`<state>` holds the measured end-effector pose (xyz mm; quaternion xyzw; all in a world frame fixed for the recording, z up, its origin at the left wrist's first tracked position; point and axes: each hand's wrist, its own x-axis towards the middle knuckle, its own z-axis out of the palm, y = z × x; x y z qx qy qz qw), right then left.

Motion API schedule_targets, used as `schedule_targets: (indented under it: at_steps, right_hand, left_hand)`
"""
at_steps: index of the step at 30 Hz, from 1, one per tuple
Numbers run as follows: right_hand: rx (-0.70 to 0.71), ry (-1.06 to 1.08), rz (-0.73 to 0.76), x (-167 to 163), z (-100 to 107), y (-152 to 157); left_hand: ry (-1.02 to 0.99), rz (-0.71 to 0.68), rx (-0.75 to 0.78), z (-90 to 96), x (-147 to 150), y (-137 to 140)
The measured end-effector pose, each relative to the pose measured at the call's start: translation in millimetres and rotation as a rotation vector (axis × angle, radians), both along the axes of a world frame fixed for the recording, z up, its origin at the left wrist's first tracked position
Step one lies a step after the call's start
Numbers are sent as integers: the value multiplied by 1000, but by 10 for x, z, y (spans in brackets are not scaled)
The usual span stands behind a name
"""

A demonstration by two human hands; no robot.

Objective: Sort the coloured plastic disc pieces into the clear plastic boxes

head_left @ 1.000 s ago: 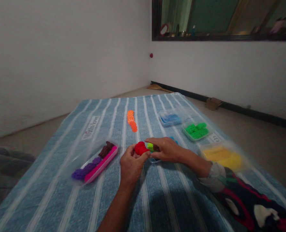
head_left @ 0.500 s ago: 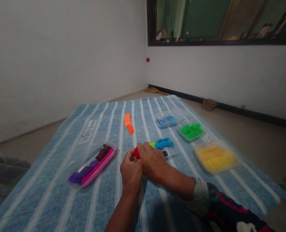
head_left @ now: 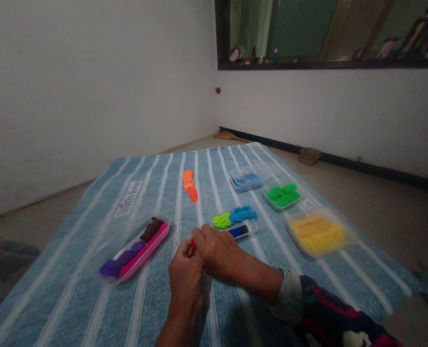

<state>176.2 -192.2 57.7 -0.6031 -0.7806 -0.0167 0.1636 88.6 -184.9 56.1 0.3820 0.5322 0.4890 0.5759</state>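
Over the near middle of the table, my left hand and my right hand meet with fingers closed around a small lump of red modelling clay. Most of the red clay is hidden by the fingers. Just beyond my right hand lies a clear plastic tray holding lime-green clay, light blue clay and a dark blue piece. An orange clay strip lies on the cloth farther away.
To the left, an open clear case holds purple, brown and pink clay. Along the right stand a box with blue clay, one with green clay and one with yellow clay. A blue striped cloth covers the table.
Both hands have shifted slightly left and down with the red clay, uncovering more of the lime-green and dark blue pieces. Less of the red clay shows now. The view has turned slightly.
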Motion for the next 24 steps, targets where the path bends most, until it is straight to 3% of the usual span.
schedule_targets:
  at_steps: [24]
  right_hand:
    - [38,-18,54,19,-106,-219]
  left_hand:
    - [1,-69,-76,-2,-74,-246]
